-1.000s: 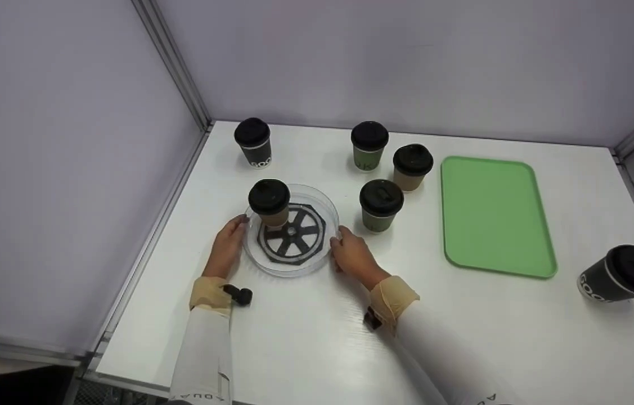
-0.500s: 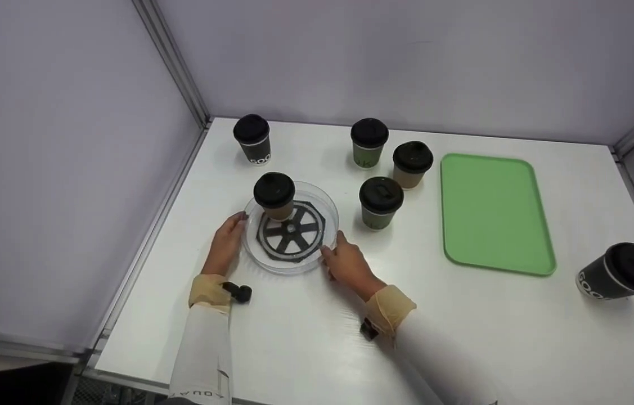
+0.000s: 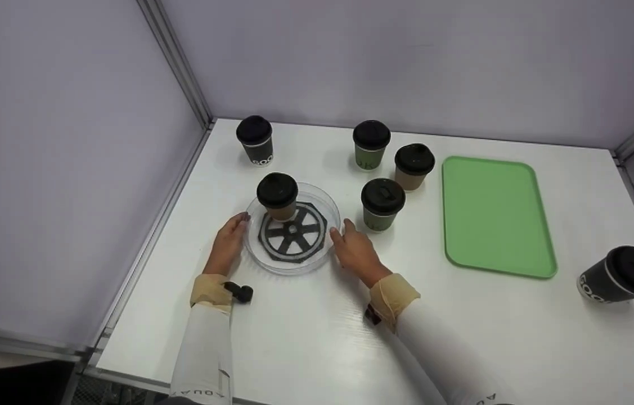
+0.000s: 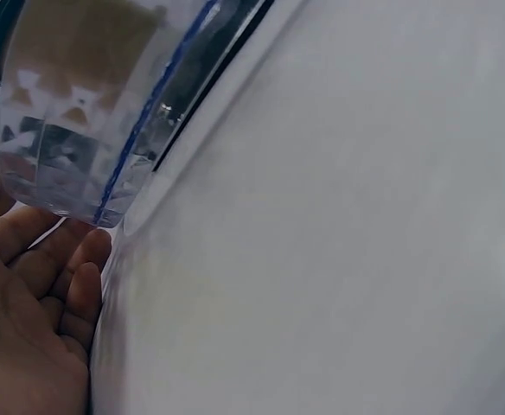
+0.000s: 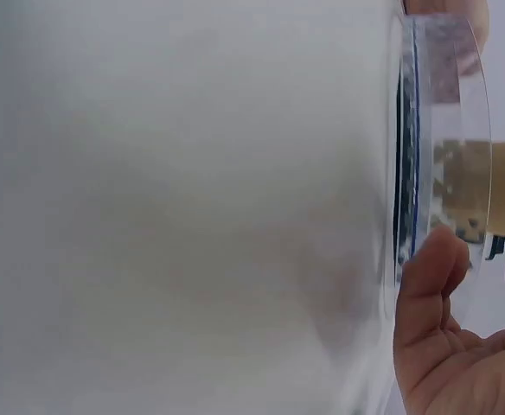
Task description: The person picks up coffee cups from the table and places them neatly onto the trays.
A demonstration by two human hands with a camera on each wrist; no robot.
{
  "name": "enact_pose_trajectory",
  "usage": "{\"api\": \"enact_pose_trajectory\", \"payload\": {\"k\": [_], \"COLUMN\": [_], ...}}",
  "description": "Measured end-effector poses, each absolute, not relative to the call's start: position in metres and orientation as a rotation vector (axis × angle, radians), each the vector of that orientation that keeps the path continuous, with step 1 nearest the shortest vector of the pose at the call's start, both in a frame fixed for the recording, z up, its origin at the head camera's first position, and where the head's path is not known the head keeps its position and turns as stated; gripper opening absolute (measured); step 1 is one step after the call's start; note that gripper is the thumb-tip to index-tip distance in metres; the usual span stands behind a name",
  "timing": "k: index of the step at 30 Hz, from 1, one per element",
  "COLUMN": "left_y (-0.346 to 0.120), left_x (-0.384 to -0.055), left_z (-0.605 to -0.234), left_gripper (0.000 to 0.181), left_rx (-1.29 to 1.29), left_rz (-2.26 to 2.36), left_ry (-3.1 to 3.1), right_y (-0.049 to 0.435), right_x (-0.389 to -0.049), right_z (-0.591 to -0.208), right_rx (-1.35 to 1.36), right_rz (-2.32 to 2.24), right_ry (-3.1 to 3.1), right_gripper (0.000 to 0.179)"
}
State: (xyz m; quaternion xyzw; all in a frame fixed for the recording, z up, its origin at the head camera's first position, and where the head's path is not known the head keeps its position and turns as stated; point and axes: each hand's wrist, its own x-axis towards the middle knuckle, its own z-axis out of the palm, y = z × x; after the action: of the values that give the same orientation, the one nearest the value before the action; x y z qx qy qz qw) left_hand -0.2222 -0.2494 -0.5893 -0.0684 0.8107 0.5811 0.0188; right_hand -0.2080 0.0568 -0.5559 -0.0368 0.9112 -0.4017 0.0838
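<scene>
A clear round turntable (image 3: 294, 267) with a dark spoked wheel pattern in its base lies on the white table. On its far left part stands a brown paper coffee cup (image 3: 281, 212) with a black lid, upright. My left hand (image 3: 228, 243) is at the turntable's left side, fingertips right at the clear wall; in the left wrist view the fingers are loosely bent below it. At the right side is my right hand (image 3: 357, 251), thumb spread from the fingers. The right wrist view shows its fingertips (image 5: 438, 251) at the outside of the wall.
Right of the turntable stand a green cup (image 3: 378, 221), a brown cup (image 3: 408, 180) and another green cup (image 3: 369, 159). A black cup (image 3: 259, 152) is at the back left, another black cup (image 3: 603, 281) far right. A green tray (image 3: 497, 216) lies right of centre.
The turntable has turned slightly clockwise, carrying the brown cup toward the back and right. My right hand slid toward me along the rim, then back out. My left hand stayed nearly still.
</scene>
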Motion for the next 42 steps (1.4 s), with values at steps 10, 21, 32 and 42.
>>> {"api": "enact_pose_trajectory", "payload": {"k": [10, 21, 32, 42], "left_y": [-0.249, -0.250, -0.250, -0.251], "left_x": [-0.223, -0.225, -0.223, -0.223], "left_z": [-0.589, -0.591, -0.584, -0.592], "left_gripper": [0.049, 0.047, 0.047, 0.048], "left_rx": [-0.236, -0.206, -0.220, -0.199], "left_rz": [1.769, 1.790, 1.869, 1.835], "left_ry": [2.538, 2.552, 2.430, 2.501], "right_y": [0.063, 0.068, 0.066, 0.061], "right_x": [-0.230, -0.229, -0.221, -0.212], "right_z": [-0.557, -0.563, -0.568, -0.571], "right_rx": [-0.170, -0.161, -0.129, -0.133], "right_rz": [-1.254, -1.407, -1.527, -1.489], "right_ry": [2.718, 2.588, 2.463, 2.510], "right_gripper": [0.043, 0.042, 0.039, 0.029]}}
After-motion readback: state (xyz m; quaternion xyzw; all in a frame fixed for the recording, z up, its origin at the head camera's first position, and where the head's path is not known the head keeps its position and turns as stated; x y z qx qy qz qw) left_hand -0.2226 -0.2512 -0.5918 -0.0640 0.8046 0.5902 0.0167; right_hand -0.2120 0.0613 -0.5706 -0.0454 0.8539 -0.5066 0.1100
